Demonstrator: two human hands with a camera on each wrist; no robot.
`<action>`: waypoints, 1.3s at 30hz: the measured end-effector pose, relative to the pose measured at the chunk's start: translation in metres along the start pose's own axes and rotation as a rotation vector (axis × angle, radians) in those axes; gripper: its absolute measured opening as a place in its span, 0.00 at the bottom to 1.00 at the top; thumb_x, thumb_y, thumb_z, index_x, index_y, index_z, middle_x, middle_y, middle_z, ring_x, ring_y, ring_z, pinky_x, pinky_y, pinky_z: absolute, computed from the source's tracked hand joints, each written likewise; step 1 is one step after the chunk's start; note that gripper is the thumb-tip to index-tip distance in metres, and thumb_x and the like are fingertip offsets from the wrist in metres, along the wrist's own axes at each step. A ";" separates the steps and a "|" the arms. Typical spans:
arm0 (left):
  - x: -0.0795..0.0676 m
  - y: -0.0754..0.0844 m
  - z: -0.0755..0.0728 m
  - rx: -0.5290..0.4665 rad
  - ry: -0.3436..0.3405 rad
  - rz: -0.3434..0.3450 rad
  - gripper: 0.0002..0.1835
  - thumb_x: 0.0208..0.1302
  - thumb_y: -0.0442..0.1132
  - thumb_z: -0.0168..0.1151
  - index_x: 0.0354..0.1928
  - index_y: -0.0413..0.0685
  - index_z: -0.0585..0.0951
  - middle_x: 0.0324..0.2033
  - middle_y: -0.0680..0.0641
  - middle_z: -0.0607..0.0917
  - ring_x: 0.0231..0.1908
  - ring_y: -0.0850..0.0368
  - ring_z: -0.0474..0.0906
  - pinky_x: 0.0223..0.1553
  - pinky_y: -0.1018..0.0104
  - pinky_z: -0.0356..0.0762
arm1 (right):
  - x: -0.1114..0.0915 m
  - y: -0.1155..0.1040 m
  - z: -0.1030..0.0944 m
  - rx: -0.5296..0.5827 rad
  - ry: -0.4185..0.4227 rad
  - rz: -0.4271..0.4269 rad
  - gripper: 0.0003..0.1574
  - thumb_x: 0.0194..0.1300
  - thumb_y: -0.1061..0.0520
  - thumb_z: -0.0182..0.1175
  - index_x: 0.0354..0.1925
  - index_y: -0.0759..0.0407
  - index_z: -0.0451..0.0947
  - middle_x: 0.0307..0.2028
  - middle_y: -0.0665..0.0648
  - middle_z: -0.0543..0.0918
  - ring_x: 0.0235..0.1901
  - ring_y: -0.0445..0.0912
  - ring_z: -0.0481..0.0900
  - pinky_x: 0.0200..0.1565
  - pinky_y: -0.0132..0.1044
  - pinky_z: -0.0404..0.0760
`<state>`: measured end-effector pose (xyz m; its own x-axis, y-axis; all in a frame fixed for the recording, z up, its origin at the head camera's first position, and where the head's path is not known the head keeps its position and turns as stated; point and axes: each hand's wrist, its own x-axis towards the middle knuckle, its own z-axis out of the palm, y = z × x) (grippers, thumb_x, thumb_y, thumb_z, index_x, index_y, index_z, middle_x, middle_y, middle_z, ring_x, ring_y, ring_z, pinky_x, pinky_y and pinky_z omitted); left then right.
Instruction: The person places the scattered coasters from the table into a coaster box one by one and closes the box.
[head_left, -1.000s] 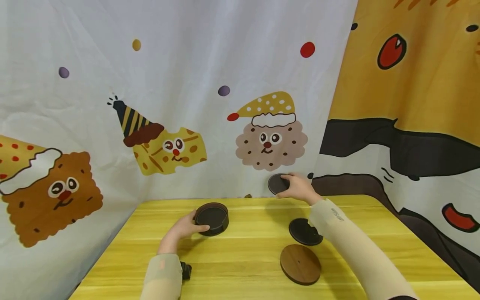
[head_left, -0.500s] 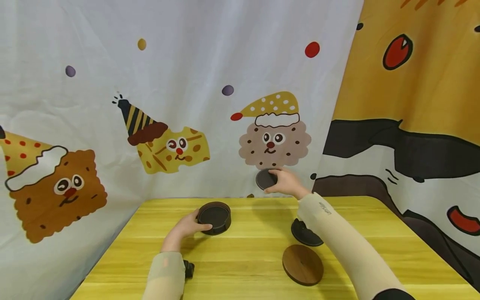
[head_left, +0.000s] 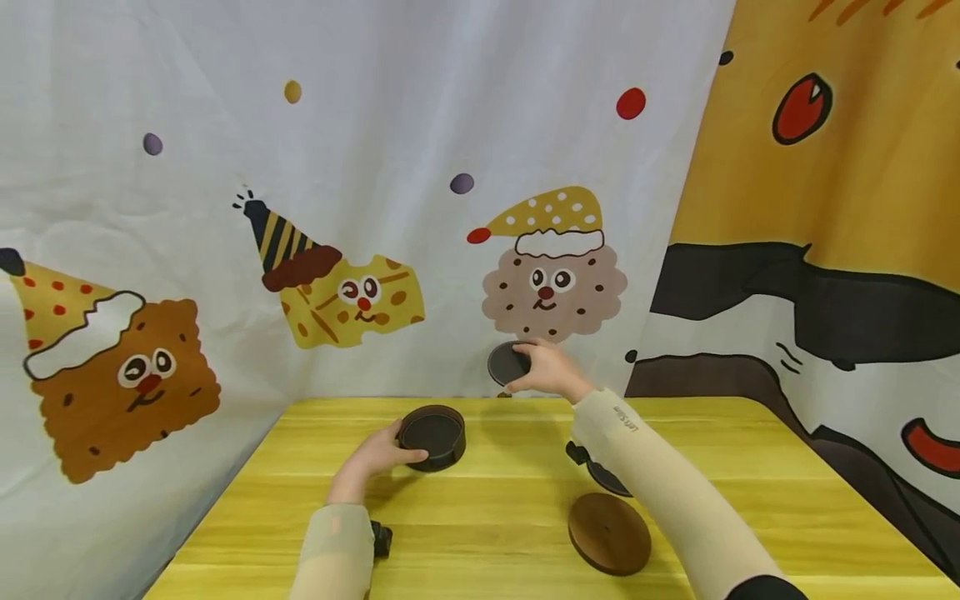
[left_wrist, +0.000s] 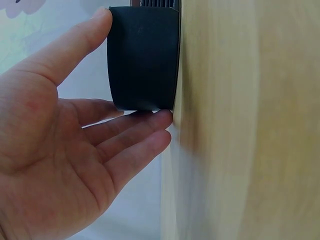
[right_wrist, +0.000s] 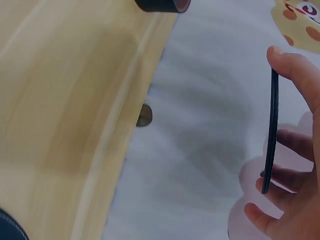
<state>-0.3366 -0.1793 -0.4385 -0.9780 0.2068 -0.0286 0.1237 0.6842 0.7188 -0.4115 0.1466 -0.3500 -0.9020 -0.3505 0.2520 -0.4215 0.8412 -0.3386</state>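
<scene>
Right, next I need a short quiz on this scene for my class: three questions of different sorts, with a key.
1. Short answer: Which hand grips the holder?
2. True or false: The right hand holds a black disc clear of the table.
3. Multiple choice: What does the wooden disc lie on? A) the holder B) the table C) the black disc

Key:
1. The left hand.
2. True.
3. B.
</scene>
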 end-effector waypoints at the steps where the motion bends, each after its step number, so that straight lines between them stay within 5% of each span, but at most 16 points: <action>1: 0.000 0.000 0.000 -0.005 0.000 0.001 0.50 0.58 0.49 0.71 0.72 0.29 0.55 0.65 0.27 0.65 0.63 0.28 0.61 0.59 0.37 0.63 | 0.001 -0.001 0.003 -0.002 -0.003 -0.003 0.58 0.44 0.36 0.75 0.69 0.54 0.68 0.70 0.64 0.62 0.63 0.60 0.66 0.55 0.54 0.74; 18: 0.001 -0.002 0.004 0.009 0.019 0.017 0.49 0.56 0.49 0.72 0.71 0.30 0.58 0.64 0.28 0.68 0.63 0.30 0.64 0.59 0.39 0.64 | 0.010 -0.027 0.063 0.084 -0.055 -0.091 0.54 0.43 0.37 0.76 0.65 0.57 0.72 0.64 0.65 0.70 0.62 0.60 0.68 0.59 0.54 0.70; 39: 0.004 -0.001 0.001 0.028 -0.007 -0.014 0.49 0.57 0.50 0.72 0.72 0.32 0.58 0.64 0.30 0.69 0.61 0.31 0.67 0.56 0.39 0.68 | 0.014 -0.070 0.096 0.096 -0.169 -0.134 0.55 0.45 0.34 0.74 0.66 0.56 0.71 0.65 0.63 0.68 0.61 0.58 0.69 0.57 0.52 0.72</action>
<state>-0.3405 -0.1784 -0.4397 -0.9785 0.2020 -0.0428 0.1152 0.7060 0.6987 -0.4037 0.0430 -0.4100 -0.8367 -0.5274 0.1477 -0.5384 0.7422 -0.3991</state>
